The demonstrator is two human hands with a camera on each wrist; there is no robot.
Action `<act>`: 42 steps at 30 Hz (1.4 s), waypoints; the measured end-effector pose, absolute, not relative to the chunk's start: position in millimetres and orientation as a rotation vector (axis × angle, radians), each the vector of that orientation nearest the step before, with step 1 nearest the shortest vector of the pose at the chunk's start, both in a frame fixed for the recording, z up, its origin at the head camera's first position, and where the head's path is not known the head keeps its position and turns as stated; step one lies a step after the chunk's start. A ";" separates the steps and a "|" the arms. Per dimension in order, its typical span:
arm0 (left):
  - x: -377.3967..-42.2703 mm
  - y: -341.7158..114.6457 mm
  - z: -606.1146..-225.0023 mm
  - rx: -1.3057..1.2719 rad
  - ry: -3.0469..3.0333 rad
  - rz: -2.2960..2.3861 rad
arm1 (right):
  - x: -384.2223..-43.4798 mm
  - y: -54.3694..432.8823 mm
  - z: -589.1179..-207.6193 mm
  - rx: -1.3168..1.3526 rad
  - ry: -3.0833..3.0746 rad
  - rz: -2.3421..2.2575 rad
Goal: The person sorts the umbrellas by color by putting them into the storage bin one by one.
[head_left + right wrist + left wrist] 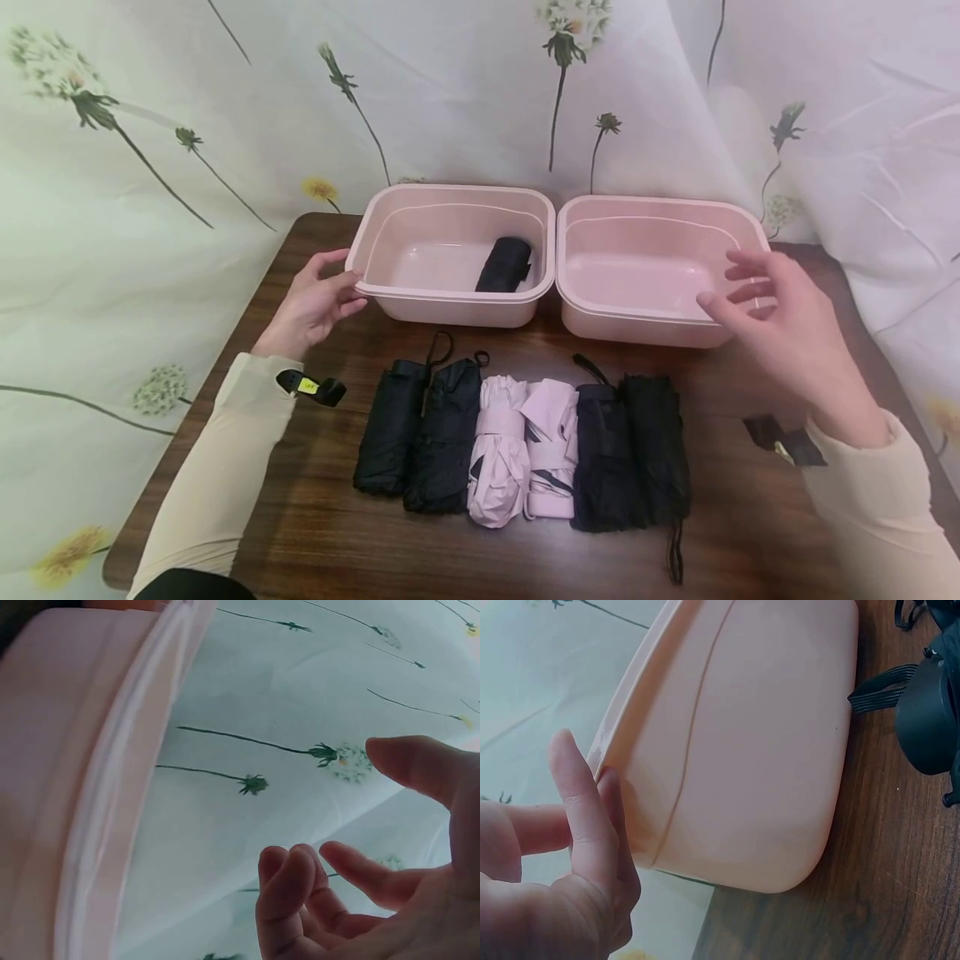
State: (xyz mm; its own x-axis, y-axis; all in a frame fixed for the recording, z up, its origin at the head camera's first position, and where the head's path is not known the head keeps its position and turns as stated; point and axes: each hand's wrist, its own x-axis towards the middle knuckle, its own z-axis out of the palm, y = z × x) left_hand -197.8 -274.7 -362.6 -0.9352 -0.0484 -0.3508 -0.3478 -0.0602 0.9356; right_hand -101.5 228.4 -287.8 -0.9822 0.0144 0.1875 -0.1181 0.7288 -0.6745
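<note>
My left hand (pixel 318 296) is at the near left corner of the left pale pink bin (pixel 453 310), its fingers touching the rim. In the left wrist view, the fingers (pixel 581 799) look mostly straight beside the bin wall (pixel 765 750). A folded black umbrella (pixel 505 265) lies inside that bin. Near the right end of the right pink bin (pixel 637 325) hovers my right hand (pixel 787 321), thumb and fingers spread apart. From the right wrist, that hand holds nothing and stands away from the bin rim (pixel 112 772).
A row of folded umbrellas lies before the bins: black ones (pixel 388 429) at the left, two pale pink ones (pixel 501 450) in the middle, black ones (pixel 654 450) at the right. The dark wooden table (pixel 315 517) meets a flower-printed cloth (pixel 465 100) behind.
</note>
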 end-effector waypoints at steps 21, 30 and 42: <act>-194.2 -274.4 -360.5 -0.434 2.020 2.067 | -48.3 224.7 -411.7 -0.048 -3.200 1.050; -193.6 -275.2 -359.5 -0.418 2.010 2.074 | -39.5 212.7 -425.4 0.003 -3.285 1.005; -194.6 -274.7 -360.3 -0.430 2.003 2.078 | -39.9 211.0 -427.8 0.014 -3.288 1.028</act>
State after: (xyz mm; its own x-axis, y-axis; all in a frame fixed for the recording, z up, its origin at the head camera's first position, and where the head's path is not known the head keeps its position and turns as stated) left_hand -194.6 -274.7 -360.3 -0.9322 -0.0421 -0.3595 -0.3577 -0.0449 0.9328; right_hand -39.9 211.0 -427.8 -0.9542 -0.0967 -0.2831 0.0818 0.8260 -0.5577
